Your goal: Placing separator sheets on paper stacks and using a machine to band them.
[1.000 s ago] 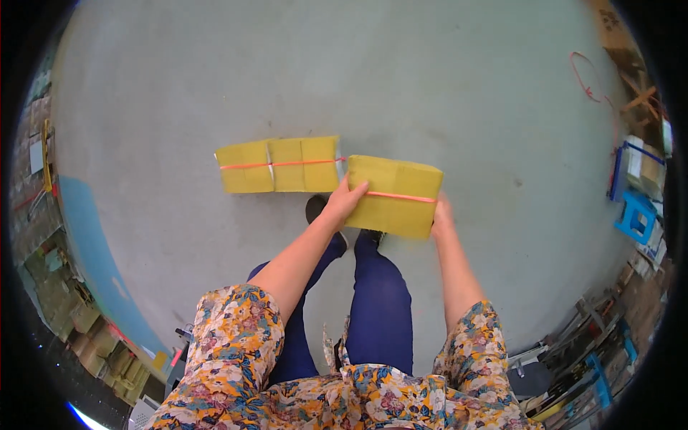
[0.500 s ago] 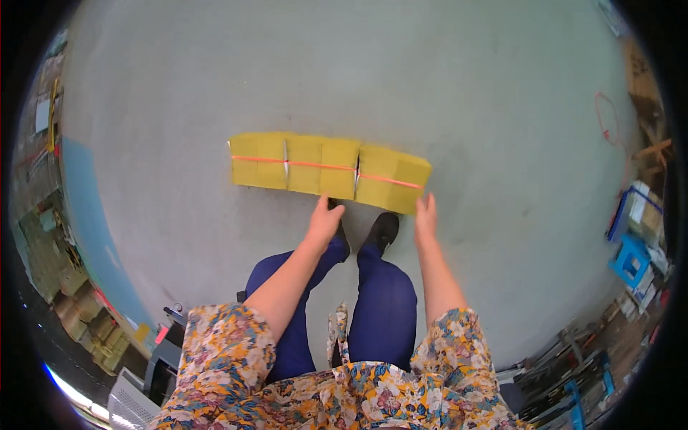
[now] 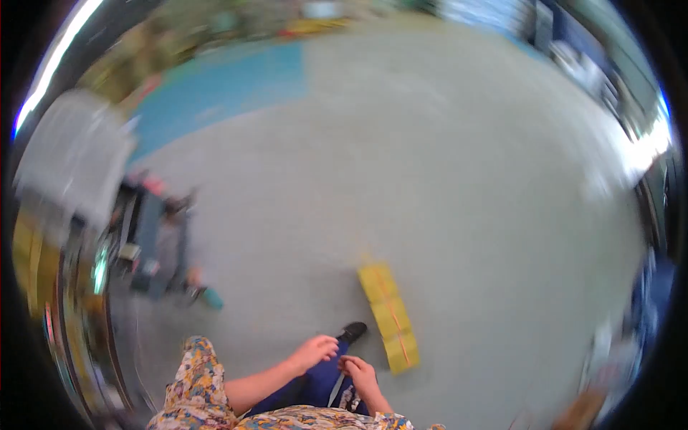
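Hovering over the navy trousers (image 3: 315, 383), the left hand (image 3: 315, 352) was open, its fingers loosely bent toward the right, while the right hand (image 3: 360, 373) hung just beside it, slightly nearer, with curled fingers, and whether these gripped the pale strip (image 3: 337, 388) below could not be told. To the right of the 2 hands, apart from them, a row of yellow bundles (image 3: 383, 319) with an orange strap lay on the grey floor (image 3: 487, 236), slanting from near right to far left. A black shoe (image 3: 352, 332) stood just beyond the left hand.
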{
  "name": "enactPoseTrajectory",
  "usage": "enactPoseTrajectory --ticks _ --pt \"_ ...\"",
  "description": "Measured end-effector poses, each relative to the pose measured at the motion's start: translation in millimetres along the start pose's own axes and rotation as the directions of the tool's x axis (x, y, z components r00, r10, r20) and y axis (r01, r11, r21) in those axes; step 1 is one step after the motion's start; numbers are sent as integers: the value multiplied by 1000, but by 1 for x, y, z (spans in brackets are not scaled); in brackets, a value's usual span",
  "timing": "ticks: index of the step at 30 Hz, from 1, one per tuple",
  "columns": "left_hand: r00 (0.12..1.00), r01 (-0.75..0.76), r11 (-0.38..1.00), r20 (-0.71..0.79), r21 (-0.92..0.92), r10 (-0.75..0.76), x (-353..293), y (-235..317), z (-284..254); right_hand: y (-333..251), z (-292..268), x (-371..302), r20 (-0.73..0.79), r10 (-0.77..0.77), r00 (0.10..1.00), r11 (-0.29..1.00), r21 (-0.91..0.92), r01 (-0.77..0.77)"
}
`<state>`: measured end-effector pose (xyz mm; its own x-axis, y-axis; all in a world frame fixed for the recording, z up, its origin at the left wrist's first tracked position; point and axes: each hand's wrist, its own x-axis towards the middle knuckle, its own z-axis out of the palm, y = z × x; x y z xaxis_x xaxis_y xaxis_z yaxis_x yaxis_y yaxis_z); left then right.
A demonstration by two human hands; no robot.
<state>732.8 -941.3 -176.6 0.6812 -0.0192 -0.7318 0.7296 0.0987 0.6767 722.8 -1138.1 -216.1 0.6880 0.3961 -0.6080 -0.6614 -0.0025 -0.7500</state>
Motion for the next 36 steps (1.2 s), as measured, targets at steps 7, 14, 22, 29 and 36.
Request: enactPoseTrajectory --ticks 7,14,22,29,36 --pt "896 -283 882 -431 -377 103 -180 -109 -75 13 80 -15 474 445 760 856 -474 -206" --pt "547 -540 581 -778 -609 -308 -366 -269 -125 37 276 -74 511 665 544 631 -774 -45" --pt "255 -717 532 -880 -450 -402 -539 -382 -266 185 573 -125 552 756 353 460 -831 312" --pt "184 -727 520 -857 -448 -481 -596 -450 -409 250 748 -147 583 797 155 451 -746 489" --pt "80 -529 759 -913 -379 -400 -634 -455 -548 294 906 -110 571 805 159 436 -752 494"
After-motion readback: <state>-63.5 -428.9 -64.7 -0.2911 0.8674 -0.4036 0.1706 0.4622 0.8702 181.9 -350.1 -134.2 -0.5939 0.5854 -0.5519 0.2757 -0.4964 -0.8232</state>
